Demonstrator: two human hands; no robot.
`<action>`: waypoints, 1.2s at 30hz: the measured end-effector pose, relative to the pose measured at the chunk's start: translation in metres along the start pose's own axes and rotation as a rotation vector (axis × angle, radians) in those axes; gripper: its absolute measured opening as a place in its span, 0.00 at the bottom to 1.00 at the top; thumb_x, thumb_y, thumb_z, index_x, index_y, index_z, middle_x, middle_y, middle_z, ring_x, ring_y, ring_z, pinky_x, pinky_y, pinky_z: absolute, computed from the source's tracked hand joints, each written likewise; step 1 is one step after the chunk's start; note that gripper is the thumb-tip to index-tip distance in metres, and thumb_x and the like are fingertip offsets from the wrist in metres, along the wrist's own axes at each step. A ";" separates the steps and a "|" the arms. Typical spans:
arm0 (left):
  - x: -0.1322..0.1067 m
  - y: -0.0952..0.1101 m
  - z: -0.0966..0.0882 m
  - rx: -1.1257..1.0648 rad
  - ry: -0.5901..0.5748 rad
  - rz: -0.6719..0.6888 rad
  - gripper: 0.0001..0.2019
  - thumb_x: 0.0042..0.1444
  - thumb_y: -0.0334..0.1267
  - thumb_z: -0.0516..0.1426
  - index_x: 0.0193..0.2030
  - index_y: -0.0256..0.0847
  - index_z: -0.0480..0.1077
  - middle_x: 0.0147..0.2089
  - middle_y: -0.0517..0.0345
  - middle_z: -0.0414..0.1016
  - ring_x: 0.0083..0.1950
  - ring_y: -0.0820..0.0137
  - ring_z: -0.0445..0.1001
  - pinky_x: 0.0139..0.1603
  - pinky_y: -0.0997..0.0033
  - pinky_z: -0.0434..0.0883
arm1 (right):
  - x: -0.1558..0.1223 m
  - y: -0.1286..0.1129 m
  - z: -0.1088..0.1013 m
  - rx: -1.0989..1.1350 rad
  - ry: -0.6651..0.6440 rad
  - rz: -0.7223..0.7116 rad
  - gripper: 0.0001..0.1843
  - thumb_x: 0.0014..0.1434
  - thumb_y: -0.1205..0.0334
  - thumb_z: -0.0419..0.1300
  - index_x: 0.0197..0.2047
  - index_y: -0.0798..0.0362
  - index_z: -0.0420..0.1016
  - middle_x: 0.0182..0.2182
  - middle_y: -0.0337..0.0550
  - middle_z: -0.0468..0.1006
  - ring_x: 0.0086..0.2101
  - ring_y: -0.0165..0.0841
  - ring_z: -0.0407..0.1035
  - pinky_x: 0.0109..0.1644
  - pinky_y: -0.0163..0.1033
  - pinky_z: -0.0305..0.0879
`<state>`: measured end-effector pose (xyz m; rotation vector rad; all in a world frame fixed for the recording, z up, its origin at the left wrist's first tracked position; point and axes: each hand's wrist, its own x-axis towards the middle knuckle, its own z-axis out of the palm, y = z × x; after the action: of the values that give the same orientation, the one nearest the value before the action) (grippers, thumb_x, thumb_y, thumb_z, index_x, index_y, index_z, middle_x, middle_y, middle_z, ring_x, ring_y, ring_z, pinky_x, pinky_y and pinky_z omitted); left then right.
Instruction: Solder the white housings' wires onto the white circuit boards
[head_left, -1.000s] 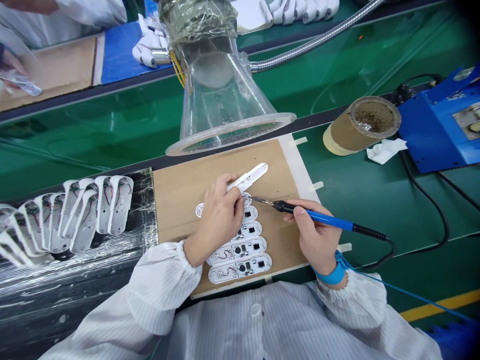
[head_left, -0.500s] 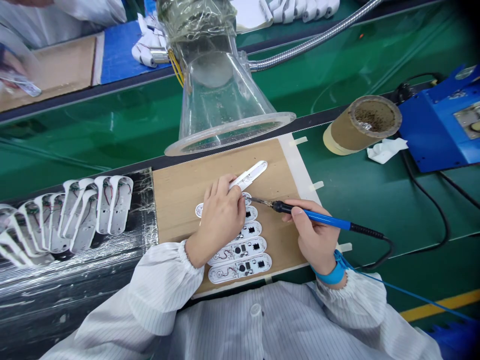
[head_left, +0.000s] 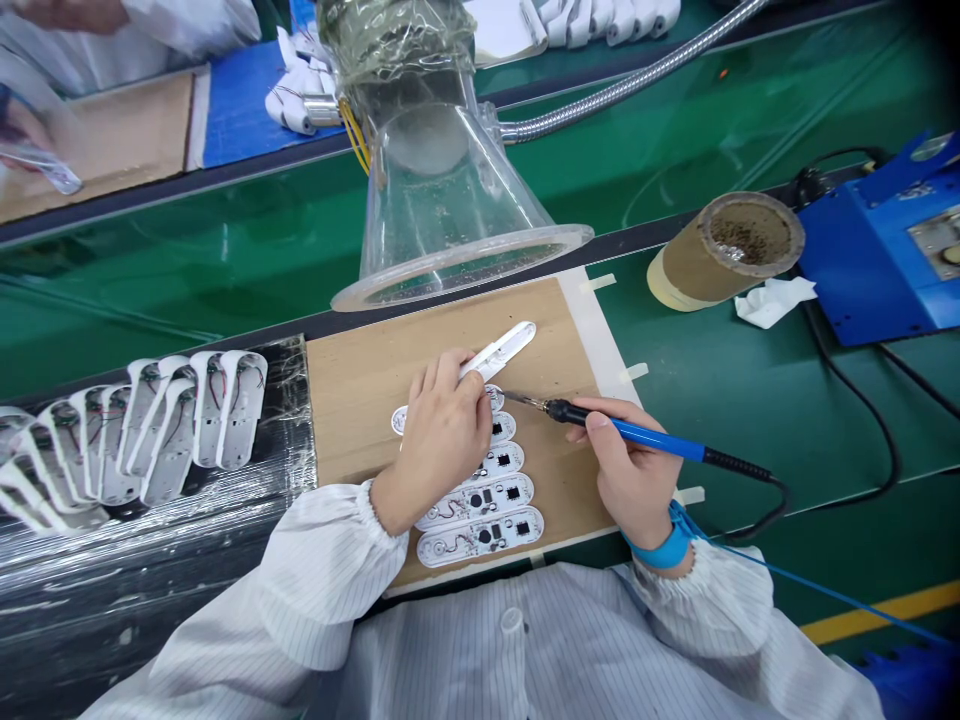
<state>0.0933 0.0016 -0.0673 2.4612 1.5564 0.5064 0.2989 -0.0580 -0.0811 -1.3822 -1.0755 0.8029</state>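
My left hand (head_left: 446, 425) is closed on the lower end of a slim white plastic casing (head_left: 510, 345), which slants up to the right. Its fingertips hide part of the board underneath. In my right hand (head_left: 634, 470), a blue and black soldering iron (head_left: 652, 436) is gripped like a pen. The iron's tip points left, close to the right end of the uppermost circuit board (head_left: 493, 397), beside my left fingers; whether it touches cannot be made out. Several white oval boards with black chips lie in a row below, such as the nearest board (head_left: 480, 537).
A cardboard sheet (head_left: 352, 370) lies under the work. White shells with wires (head_left: 244, 410) stand at left. A clear fume hood (head_left: 450, 200) hangs ahead. A brown cup (head_left: 686, 260) and blue soldering station (head_left: 862, 250) stand right. A co-worker's hand (head_left: 26, 125) shows top left.
The soldering iron has shifted very slightly, its handle a touch to the right. My left hand and the white casing stay put. More of a co-worker's hand shows at the top left.
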 end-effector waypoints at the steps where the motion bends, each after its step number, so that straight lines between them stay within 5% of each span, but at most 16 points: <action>1: 0.000 0.000 0.000 0.000 0.002 0.002 0.06 0.68 0.28 0.55 0.40 0.42 0.68 0.61 0.39 0.73 0.59 0.47 0.74 0.55 0.43 0.75 | 0.000 0.000 0.000 0.000 -0.006 0.002 0.07 0.69 0.56 0.66 0.43 0.47 0.87 0.32 0.41 0.87 0.27 0.34 0.82 0.30 0.38 0.79; 20: -0.003 -0.004 0.000 -0.017 -0.001 0.000 0.07 0.73 0.30 0.53 0.46 0.40 0.72 0.61 0.39 0.73 0.59 0.51 0.73 0.55 0.46 0.74 | -0.001 0.002 -0.002 0.020 0.028 -0.002 0.07 0.69 0.58 0.66 0.43 0.47 0.87 0.30 0.39 0.86 0.27 0.33 0.81 0.31 0.37 0.78; 36: 0.002 -0.017 -0.015 0.175 -0.098 0.291 0.11 0.68 0.23 0.54 0.45 0.40 0.77 0.66 0.38 0.71 0.61 0.50 0.77 0.55 0.49 0.77 | -0.007 0.004 -0.008 0.025 0.006 0.014 0.07 0.68 0.61 0.66 0.44 0.47 0.88 0.30 0.39 0.86 0.28 0.34 0.81 0.33 0.38 0.79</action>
<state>0.0737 0.0104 -0.0589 2.8184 1.2601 0.2956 0.3043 -0.0666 -0.0849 -1.3719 -1.0491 0.8192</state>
